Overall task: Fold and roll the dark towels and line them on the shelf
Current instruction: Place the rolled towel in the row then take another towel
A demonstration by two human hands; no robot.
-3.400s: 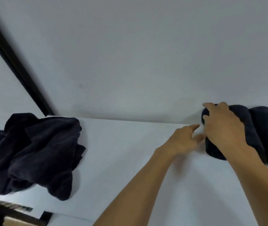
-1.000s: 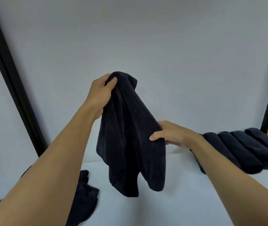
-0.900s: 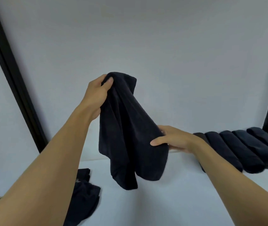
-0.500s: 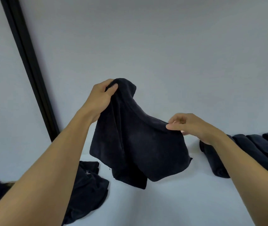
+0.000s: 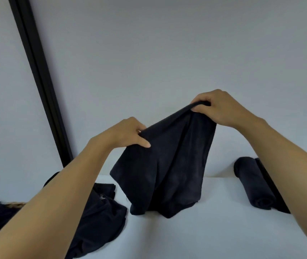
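A dark towel (image 5: pixel 167 174) hangs between my two hands above the white shelf (image 5: pixel 205 236), its lower edge touching the shelf surface. My left hand (image 5: pixel 128 133) pinches the towel's top edge at the left. My right hand (image 5: pixel 221 107) pinches the same edge higher up at the right. A rolled dark towel (image 5: pixel 249 182) lies on the shelf at the right, partly behind my right forearm; the rest of that row is hidden. A heap of loose dark towels (image 5: pixel 100 217) lies at the lower left, partly under my left forearm.
A pale wall (image 5: pixel 167 53) rises right behind the shelf. A black frame post (image 5: pixel 40 81) slants up at the left. Bare shelf surface lies in front of the hanging towel.
My left hand has dropped lower with its corner, and my right hand has risen and taken the top edge. The towel now spreads between both hands and reaches the shelf.
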